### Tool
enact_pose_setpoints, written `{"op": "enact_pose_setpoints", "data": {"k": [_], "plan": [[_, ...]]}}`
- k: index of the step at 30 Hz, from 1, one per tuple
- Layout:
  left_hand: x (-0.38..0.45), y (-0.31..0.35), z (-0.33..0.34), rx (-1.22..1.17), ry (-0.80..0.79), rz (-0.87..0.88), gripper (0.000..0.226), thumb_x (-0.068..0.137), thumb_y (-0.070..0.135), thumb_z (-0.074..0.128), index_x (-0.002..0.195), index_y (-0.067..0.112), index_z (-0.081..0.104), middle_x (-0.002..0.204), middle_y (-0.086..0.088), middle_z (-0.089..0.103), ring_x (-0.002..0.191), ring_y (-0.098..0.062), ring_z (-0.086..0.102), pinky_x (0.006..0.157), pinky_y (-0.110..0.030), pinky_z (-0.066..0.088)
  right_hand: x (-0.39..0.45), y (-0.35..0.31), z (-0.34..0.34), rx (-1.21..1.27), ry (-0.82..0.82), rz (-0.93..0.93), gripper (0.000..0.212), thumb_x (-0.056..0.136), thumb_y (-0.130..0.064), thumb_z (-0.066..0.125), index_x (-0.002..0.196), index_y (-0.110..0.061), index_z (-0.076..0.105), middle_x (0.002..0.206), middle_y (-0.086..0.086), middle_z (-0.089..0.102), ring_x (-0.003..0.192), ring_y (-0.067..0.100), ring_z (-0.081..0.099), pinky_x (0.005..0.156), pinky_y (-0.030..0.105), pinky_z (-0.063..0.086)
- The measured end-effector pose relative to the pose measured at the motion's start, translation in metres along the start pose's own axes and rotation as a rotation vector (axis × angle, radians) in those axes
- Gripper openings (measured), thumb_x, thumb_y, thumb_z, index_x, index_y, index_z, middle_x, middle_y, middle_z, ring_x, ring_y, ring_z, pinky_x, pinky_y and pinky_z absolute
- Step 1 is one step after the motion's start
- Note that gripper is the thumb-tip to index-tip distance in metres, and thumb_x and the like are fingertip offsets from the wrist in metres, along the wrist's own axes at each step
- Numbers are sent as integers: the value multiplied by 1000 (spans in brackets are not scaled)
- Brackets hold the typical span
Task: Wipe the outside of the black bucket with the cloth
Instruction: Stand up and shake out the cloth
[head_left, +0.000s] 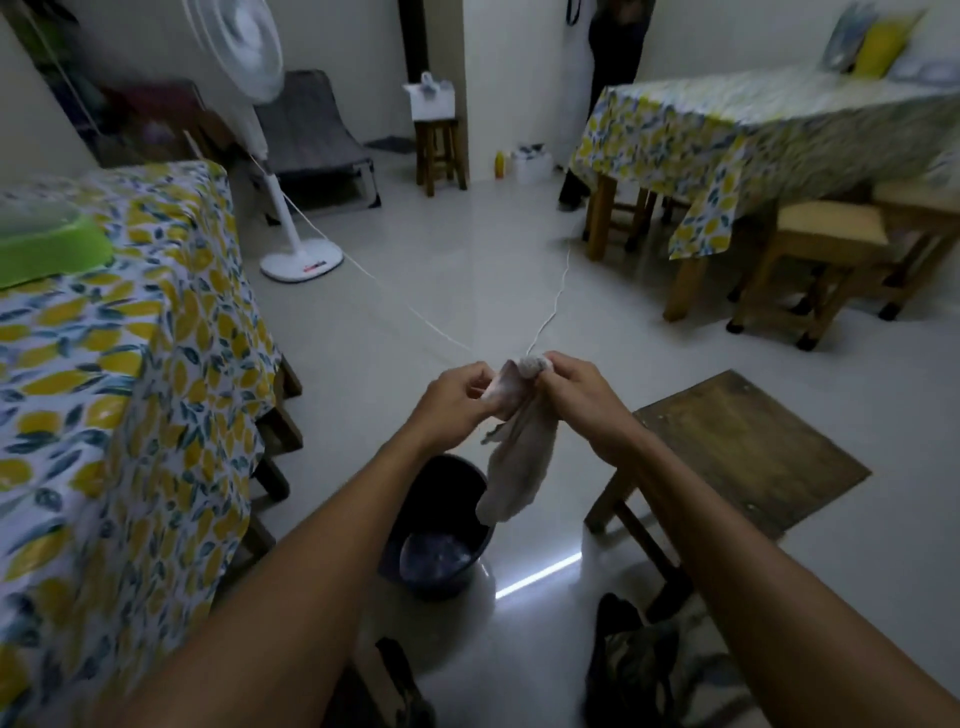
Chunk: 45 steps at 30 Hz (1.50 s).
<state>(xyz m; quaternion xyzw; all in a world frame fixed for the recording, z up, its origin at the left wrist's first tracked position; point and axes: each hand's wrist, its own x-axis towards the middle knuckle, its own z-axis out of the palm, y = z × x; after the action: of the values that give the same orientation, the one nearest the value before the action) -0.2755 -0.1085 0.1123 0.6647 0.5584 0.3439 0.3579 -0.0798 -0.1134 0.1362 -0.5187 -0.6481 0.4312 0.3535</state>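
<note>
A black bucket (441, 530) stands upright on the pale tiled floor below my arms, with a bluish reflection at its bottom. My left forearm covers part of its left rim. A pale, limp cloth (514, 462) hangs above the bucket's right rim. Both hands hold the cloth's top end at chest height: my left hand (457, 402) pinches its left edge, and my right hand (571, 392) grips the bunched top. Neither hand touches the bucket.
A wooden stool (748, 452) stands just right of the bucket. A lemon-print covered table (130, 389) with a green tub (52, 249) is close on the left. A white standing fan (296, 254) and its cord cross the floor ahead. Another covered table (753, 135) with stools is at far right.
</note>
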Motion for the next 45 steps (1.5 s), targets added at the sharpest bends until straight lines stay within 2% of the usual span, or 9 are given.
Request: {"op": "enact_pose_setpoints", "data": {"k": [6, 11, 14, 19, 23, 27, 35, 42, 45], "plan": [[-14, 77, -37, 48, 74, 138, 15, 92, 30, 71, 85, 20, 62, 76, 3, 63, 70, -13, 56, 63, -32, 46, -28, -52, -26, -89, 74, -68, 15, 97, -14, 50, 104, -15, 63, 97, 5, 66, 97, 29, 66, 86, 54, 58], [-30, 128, -47, 82, 118, 221, 12, 97, 32, 65, 89, 27, 59, 91, 1, 66, 82, -12, 63, 61, -24, 50, -45, -65, -39, -130, 193, -87, 14, 93, -14, 58, 101, -22, 66, 98, 2, 72, 96, 24, 69, 87, 54, 59], [-34, 147, -47, 90, 160, 251, 10, 97, 28, 63, 89, 27, 59, 93, -3, 67, 86, -19, 64, 67, -34, 52, -53, -64, -37, -67, 202, -73, 9, 95, -22, 61, 101, -23, 67, 99, 3, 74, 94, 23, 72, 86, 53, 62], [-33, 164, -44, 123, 245, 271, 15, 95, 34, 64, 95, 19, 63, 94, -6, 67, 91, -25, 64, 72, -41, 55, -67, -58, -28, -76, 143, -5, 38, 105, -52, 47, 115, -19, 62, 110, 1, 68, 105, 23, 66, 96, 50, 58], [-33, 172, -42, 128, 302, 266, 17, 98, 35, 62, 101, 19, 64, 99, -1, 63, 91, -17, 60, 70, -35, 53, -76, -44, -25, -71, 38, 19, 63, 90, -81, 44, 116, -26, 60, 119, -3, 66, 107, 19, 65, 94, 44, 58], [-32, 173, -45, 133, 313, 256, 16, 98, 35, 62, 105, 20, 63, 104, -2, 63, 92, -17, 60, 70, -35, 54, -84, -23, -29, -131, -42, 30, 60, 91, -60, 69, 134, -20, 58, 132, 4, 68, 115, 21, 68, 96, 47, 60], [-31, 169, -48, 138, 307, 237, 17, 97, 36, 63, 102, 21, 62, 104, -4, 64, 90, -19, 60, 62, -29, 44, -85, -12, -20, -215, -74, 26, 21, 95, -29, 75, 111, -15, 73, 119, 8, 75, 105, 23, 72, 93, 46, 62], [-24, 154, -59, 273, 312, 170, 13, 96, 31, 66, 99, 18, 64, 91, 1, 61, 80, -12, 56, 58, -27, 41, -89, -9, -69, -219, 290, 18, 11, 103, -24, 62, 106, -15, 68, 106, 4, 71, 93, 16, 67, 71, 27, 54], [-11, 134, -61, 376, 274, 112, 13, 94, 32, 70, 95, 21, 64, 90, 0, 64, 78, -12, 58, 59, -29, 45, -94, -4, -107, -168, 400, 12, 15, 105, -28, 58, 109, -14, 64, 110, 6, 68, 101, 22, 67, 74, 31, 54]]}}
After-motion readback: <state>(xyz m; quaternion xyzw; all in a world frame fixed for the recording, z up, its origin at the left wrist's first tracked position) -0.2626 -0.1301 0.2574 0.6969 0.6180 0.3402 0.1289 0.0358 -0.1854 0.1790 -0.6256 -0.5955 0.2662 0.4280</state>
